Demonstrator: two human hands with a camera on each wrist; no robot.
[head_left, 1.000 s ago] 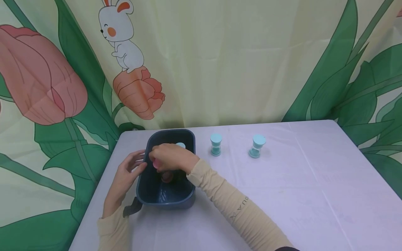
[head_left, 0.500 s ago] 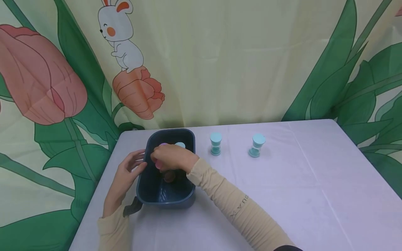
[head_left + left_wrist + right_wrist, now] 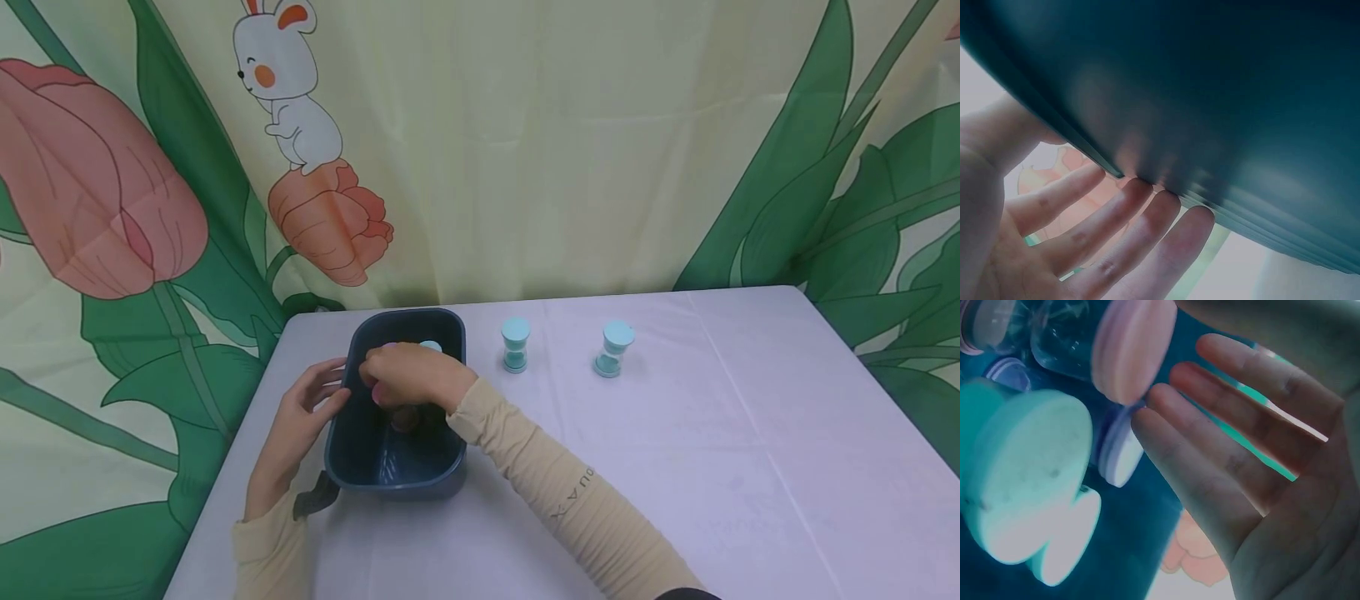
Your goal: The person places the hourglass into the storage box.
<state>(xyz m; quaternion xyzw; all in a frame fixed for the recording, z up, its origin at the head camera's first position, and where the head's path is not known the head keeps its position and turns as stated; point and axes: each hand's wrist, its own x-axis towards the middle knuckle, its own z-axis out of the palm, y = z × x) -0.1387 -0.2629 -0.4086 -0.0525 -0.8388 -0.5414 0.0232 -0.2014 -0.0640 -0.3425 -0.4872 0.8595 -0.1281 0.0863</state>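
My right hand [image 3: 412, 375] reaches down inside a dark blue bin [image 3: 396, 483]. It holds a pink-capped sand timer [image 3: 1136, 350] by its cap, thumb on one side and fingertips on the other. A purple-capped sand timer [image 3: 1121, 450] lies close to the fingertips. Light teal sand-timer caps [image 3: 1032, 475] fill the lower left of the right wrist view. At the bin's left side my left hand [image 3: 300, 425] touches the outer wall with nearly straight fingers, its thumb by the rim. Much of the bin's contents is hidden under the right hand.
Two light-blue sand timers [image 3: 515, 344] stand upright on the white-covered table [image 3: 675, 467], right of the bin. A dark handle-like piece [image 3: 317, 495] juts out at the bin's near left corner. Behind the table hangs a printed curtain [image 3: 525, 150].
Inside the bin, my right hand has shifted slightly right with the pink cap, and a purple cap now shows above its knuckles. The left hand has stayed in place.
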